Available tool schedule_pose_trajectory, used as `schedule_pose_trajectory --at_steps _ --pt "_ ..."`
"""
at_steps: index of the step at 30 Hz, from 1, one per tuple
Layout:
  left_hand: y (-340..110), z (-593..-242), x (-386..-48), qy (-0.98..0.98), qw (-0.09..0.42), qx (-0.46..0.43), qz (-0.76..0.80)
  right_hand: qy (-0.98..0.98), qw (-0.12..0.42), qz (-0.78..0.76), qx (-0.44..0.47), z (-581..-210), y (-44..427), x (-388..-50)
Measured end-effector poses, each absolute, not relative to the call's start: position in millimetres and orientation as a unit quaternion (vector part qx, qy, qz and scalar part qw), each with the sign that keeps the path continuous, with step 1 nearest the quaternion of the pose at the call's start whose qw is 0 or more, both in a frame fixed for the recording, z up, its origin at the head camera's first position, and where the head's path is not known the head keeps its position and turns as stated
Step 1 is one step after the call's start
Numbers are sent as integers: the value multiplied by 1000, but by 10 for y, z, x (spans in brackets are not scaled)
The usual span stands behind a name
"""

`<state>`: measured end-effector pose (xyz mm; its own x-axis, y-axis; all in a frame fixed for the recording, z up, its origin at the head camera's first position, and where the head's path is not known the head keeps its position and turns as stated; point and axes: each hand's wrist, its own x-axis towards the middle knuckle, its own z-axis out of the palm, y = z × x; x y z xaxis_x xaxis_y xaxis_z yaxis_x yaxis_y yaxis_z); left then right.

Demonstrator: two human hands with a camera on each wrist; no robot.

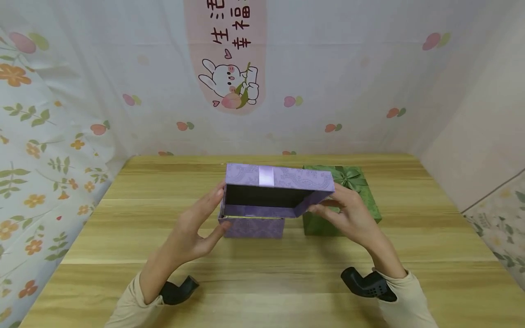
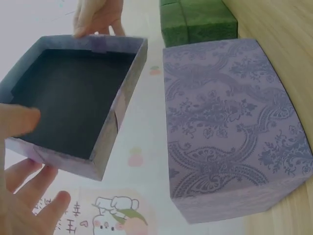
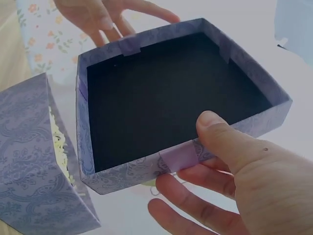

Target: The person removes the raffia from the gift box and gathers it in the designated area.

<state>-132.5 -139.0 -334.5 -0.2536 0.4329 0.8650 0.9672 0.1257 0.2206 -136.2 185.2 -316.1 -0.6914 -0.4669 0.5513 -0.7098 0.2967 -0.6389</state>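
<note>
Here, right grip (image 1: 352,217) pinches lid (image 1: 293,178); left grip (image 1: 191,231) splayed

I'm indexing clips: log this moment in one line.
right hand: grips purple lid; left hand: at its edge; purple box: uncovered

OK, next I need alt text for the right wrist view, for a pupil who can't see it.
A purple patterned lid is held by its near rim in a person's right grip, dark inside facing the camera. The left grip is at the far rim. To the left, an open matching purple box shows pale yellow shredded filling.
</note>
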Motion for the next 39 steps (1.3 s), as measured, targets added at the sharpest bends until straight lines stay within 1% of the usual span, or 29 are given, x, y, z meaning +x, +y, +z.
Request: schedule_pose_trajectory --at_steps 4,7,12,16,19,24,27,30,35,39 --pt "-1427 -3377 -1366 -681 330 -513 -405 -815 132 444 349 -3155 1854 -1361" --pt "-1437 -3368 -1377 -686 327 -513 -400 -812 117 455 348 -3151 1860 -1374" --pt "-1441 -3370 -1344 -713 300 -496 -394 -781 67 512 352 -3145 1865 -1374" --pt "-1453 -3381 -1268 -726 274 -473 -417 -766 50 534 354 -3158 1862 -1350" --pt "-1471 -3371 -1198 -726 222 -461 -459 -770 50 536 341 -3167 1847 -1328" --pt "-1495 -3322 -1111 -722 72 -405 -557 -786 53 541 295 -3174 1815 -1301" --pt "-1493 -3300 -1102 -704 15 -365 -609 -779 46 561 279 -3173 1801 -1311" --pt "-1493 -3293 -1110 -688 -14 -333 -645 -778 49 564 273 -3165 1813 -1314" --pt "-1505 -3285 -1134 -687 -22 -294 -664 -789 73 539 286 -3148 1844 -1304" --pt "-1516 -3265 -1149 -694 -24 -267 -668 -803 51 513 300 -3121 1841 -1295"
